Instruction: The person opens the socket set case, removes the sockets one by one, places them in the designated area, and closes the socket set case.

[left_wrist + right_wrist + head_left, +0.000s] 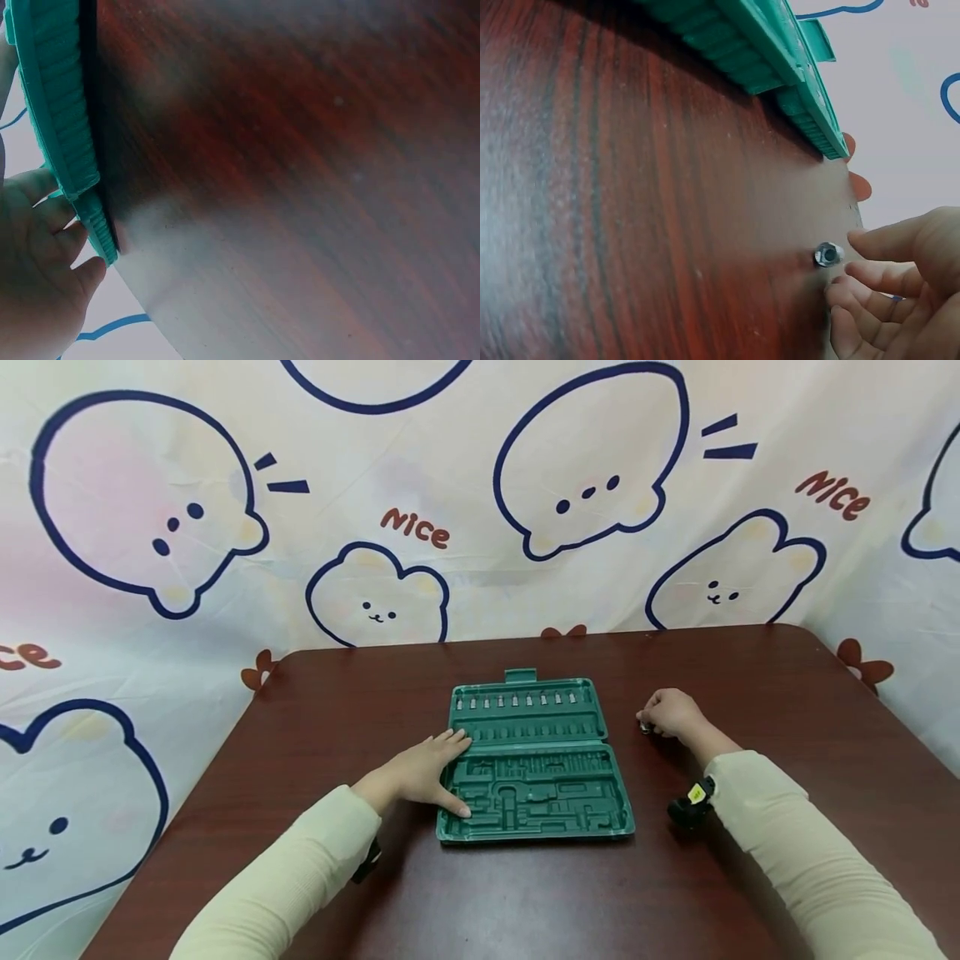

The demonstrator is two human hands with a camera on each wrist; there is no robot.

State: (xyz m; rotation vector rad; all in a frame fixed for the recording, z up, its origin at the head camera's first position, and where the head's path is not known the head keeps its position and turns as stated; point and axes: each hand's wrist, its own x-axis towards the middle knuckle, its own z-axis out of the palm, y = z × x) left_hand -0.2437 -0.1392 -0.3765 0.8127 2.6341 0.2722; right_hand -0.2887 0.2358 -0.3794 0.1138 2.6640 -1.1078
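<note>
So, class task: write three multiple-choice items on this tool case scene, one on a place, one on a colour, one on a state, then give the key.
1. Where does the small metal socket lie?
A. on the table, right of the case
B. inside the case
C. in the left hand

2. What colour is the tool case?
A. red
B. green
C. black

3. How is the case?
A. shut
B. standing on edge
C. lying open

Key: 1 A, the socket sits on the table by the right hand; 2 B, its plastic is green; 3 C, both halves lie flat, the left hand on its edge.
</note>
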